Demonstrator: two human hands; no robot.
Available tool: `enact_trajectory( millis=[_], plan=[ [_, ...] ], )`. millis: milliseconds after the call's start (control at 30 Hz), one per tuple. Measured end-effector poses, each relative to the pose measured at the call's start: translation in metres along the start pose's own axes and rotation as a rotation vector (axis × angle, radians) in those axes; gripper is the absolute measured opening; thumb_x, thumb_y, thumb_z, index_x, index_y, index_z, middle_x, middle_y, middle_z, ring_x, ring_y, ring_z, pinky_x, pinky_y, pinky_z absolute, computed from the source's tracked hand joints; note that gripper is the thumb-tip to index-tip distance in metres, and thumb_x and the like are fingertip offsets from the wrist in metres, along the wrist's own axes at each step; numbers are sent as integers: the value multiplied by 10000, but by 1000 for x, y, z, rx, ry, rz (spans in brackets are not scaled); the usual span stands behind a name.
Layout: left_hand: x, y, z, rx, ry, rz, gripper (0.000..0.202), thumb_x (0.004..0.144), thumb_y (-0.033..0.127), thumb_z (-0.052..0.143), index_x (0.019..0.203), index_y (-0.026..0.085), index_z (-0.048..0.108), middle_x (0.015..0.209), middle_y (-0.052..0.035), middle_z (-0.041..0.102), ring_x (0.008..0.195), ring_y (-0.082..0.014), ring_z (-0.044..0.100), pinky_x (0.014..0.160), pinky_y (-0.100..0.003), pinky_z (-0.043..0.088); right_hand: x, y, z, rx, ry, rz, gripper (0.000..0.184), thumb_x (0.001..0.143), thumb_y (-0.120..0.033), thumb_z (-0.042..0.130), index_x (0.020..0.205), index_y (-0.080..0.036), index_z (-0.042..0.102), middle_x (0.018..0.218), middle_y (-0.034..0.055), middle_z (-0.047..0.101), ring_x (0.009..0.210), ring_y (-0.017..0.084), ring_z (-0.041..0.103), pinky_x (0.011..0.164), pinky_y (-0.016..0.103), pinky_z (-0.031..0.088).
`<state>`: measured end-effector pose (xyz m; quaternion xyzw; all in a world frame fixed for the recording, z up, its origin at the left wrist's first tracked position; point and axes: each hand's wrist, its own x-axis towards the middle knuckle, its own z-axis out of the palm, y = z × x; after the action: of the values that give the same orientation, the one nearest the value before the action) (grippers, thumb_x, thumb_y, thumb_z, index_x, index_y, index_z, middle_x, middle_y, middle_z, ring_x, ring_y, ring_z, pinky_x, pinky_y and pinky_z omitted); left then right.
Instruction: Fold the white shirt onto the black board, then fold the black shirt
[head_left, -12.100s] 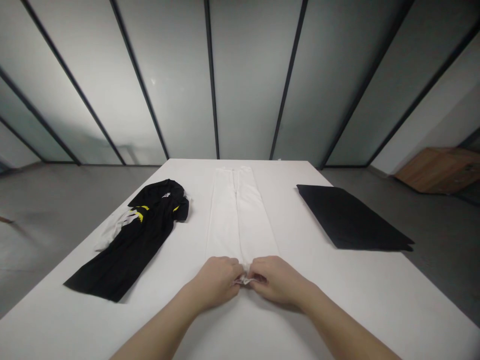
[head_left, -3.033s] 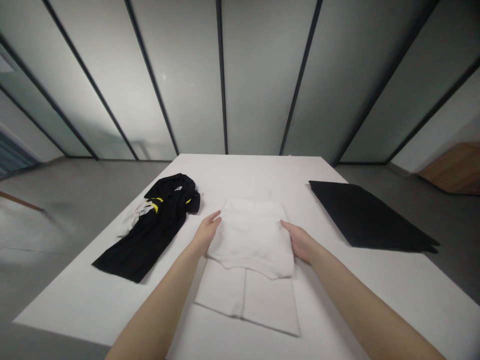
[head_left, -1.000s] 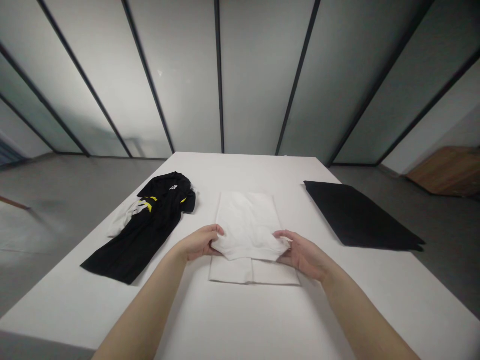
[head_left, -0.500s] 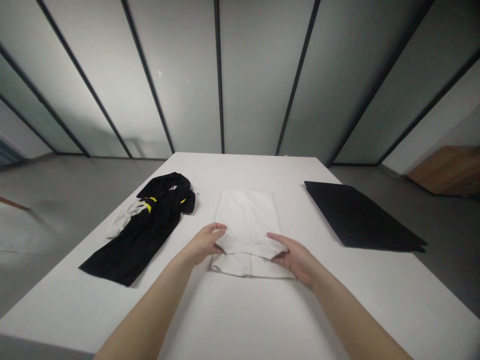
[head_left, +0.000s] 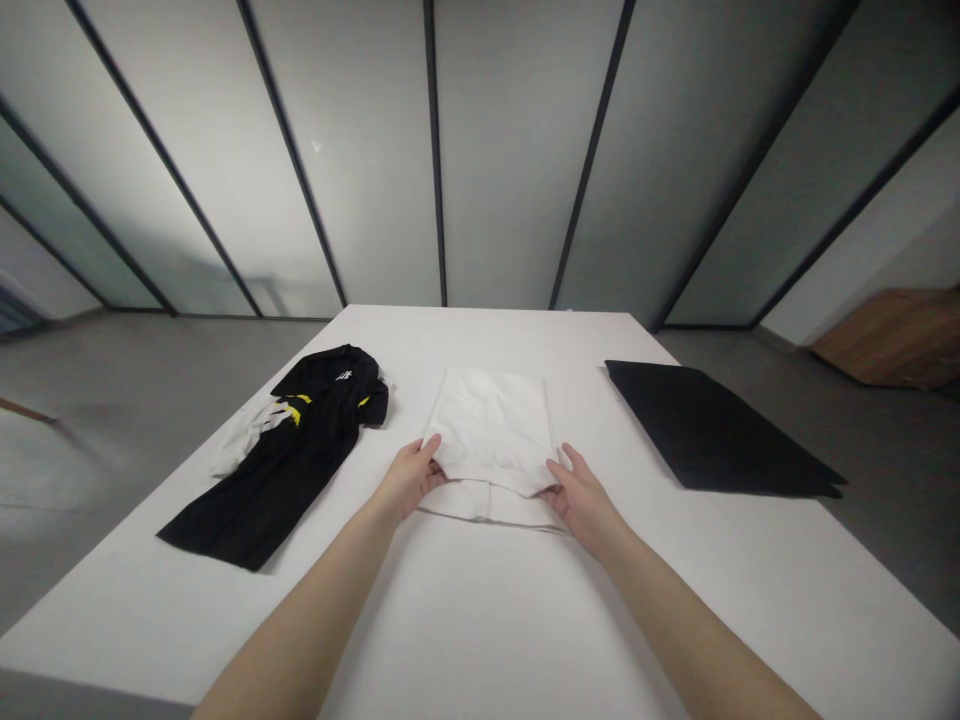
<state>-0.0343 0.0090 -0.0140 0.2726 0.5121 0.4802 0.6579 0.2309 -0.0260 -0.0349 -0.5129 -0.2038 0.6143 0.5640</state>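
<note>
A folded white garment (head_left: 491, 420) lies in the middle of the table; its exact kind does not show. My left hand (head_left: 411, 478) pinches the near left corner of its upper layer, thumb on top and fingers underneath. On the opposite corner, my right hand (head_left: 583, 498) grips the same layer in the same way. That front edge is lifted slightly between the hands. Beneath it a lower fold of the white cloth sticks out toward me, resting on the table. Parts of the fingers are hidden under the fabric.
On the left of the white table (head_left: 480, 620) lies a black shirt (head_left: 300, 460) with yellow and white parts, loosely spread. A flat black folded board or sheet (head_left: 712, 430) rests at the right edge. Frosted glass panels (head_left: 510, 150) stand behind the table.
Both hands and the white garment have shifted a little away from me. Less of the lower fold shows in front of the lifted edge. The black items stay put.
</note>
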Motion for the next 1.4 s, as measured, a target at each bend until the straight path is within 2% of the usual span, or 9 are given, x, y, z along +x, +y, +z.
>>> enact_trajectory(
  millis=[100, 267, 467, 633, 733, 833, 933, 1167, 1400],
  plan=[
    [2, 1, -4, -35, -18, -1, 151, 1025, 202, 607, 1092, 88, 679, 994, -178, 781, 801, -214, 762, 761, -356, 671, 1, -2, -1, -44, -63, -16, 841, 871, -139, 713, 1602, -317, 337, 1145, 63, 776, 962, 214, 775, 862, 367, 676],
    [6, 6, -10, -164, 47, -55, 121, 954, 125, 586, 1036, 108, 674, 928, -136, 778, 746, -211, 751, 740, -372, 675, 4, -2, -7, -101, -89, -14, 369, 778, -181, 679, 1144, -181, 728, 938, 70, 744, 781, 178, 709, 758, 292, 647],
    [4, 13, -24, -108, -40, -129, 280, 779, 87, 618, 1045, 108, 702, 991, -140, 791, 804, -231, 766, 751, -335, 667, 5, -7, -20, -243, -101, -22, 200, 635, -256, 650, 799, -179, 734, 783, 22, 624, 657, 143, 602, 536, 220, 503],
    [-1, 18, -37, 238, -226, -155, 274, 805, 229, 722, 1045, 106, 679, 929, -148, 769, 761, -259, 753, 694, -381, 665, -5, -21, -24, -349, -195, -3, 321, 690, -285, 702, 996, -195, 740, 760, -5, 625, 680, 164, 623, 602, 257, 537],
    [-2, 17, -36, 404, -111, -79, 481, 867, 393, 772, 1251, 168, 588, 944, -101, 748, 805, -254, 747, 644, -366, 652, -14, -26, -20, -383, -150, 13, 549, 770, -313, 726, 1307, -225, 652, 809, 2, 682, 750, 197, 670, 660, 292, 567],
    [-4, 14, -31, 530, -30, -1, 714, 878, 402, 793, 1472, 240, 431, 920, -54, 726, 788, -232, 736, 599, -314, 626, -20, -26, -16, -438, -126, 8, 655, 818, -343, 735, 1441, -242, 561, 779, -16, 671, 696, 190, 664, 613, 277, 535],
    [-7, 12, -27, 572, -82, 54, 771, 887, 361, 782, 1546, 277, 391, 859, -12, 680, 728, -200, 708, 588, -278, 608, -22, -22, -15, -501, -181, -19, 600, 816, -312, 737, 1395, -229, 606, 770, -31, 651, 654, 159, 643, 608, 257, 515],
    [-15, 22, -30, 569, -227, 55, 657, 840, 360, 785, 1452, 244, 577, 794, 37, 549, 663, -141, 609, 560, -234, 556, -19, -23, -21, -490, -250, 119, 352, 756, -242, 698, 1103, -186, 706, 723, -19, 628, 618, 136, 626, 567, 227, 464],
    [-7, 18, -37, 771, -194, 162, 434, 812, 386, 778, 1195, 185, 749, 681, 71, 436, 550, -106, 448, 457, -185, 377, -13, -23, -28, -765, -259, 34, 313, 771, -267, 652, 1066, -190, 723, 594, -57, 540, 492, 124, 533, 479, 222, 337]
  ],
)
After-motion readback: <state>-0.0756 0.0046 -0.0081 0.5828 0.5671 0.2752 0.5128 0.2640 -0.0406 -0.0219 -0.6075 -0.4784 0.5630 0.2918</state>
